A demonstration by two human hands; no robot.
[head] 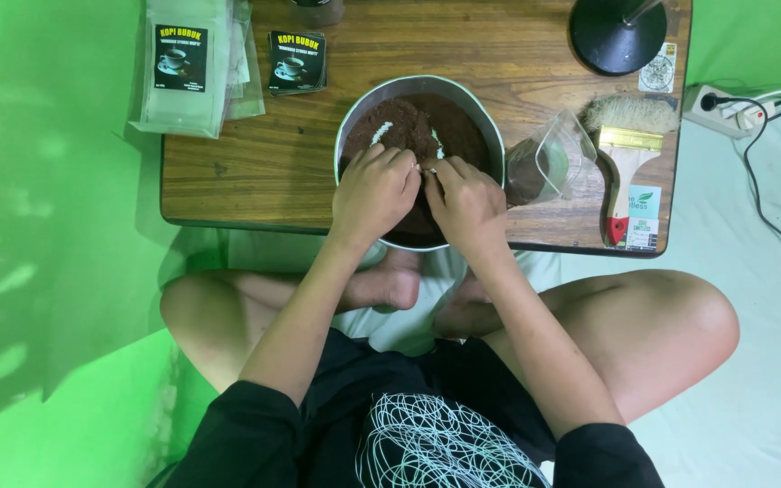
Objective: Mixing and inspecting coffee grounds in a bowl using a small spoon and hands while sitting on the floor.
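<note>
Both hands, left hand [374,190] & right hand [465,201], pinched narrow on a small white packet [431,167], kept over powder-filled metal bowl [419,158] so spills are caught.

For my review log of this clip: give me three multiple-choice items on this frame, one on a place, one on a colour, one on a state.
1. Where is the paintbrush?
A. on the wooden table, right of the bowl
B. on the floor
C. inside the bowl

2. What colour is the powder in the metal bowl?
A. white
B. dark brown
C. green

3. How are the left hand and right hand?
A. resting on the knees
B. holding the paintbrush
C. both over the bowl, fingers together

Answers: 1 A, it lies beside the clear scoop; 2 B, brown fills the bowl; 3 C, both hands meet above the powder.
</note>
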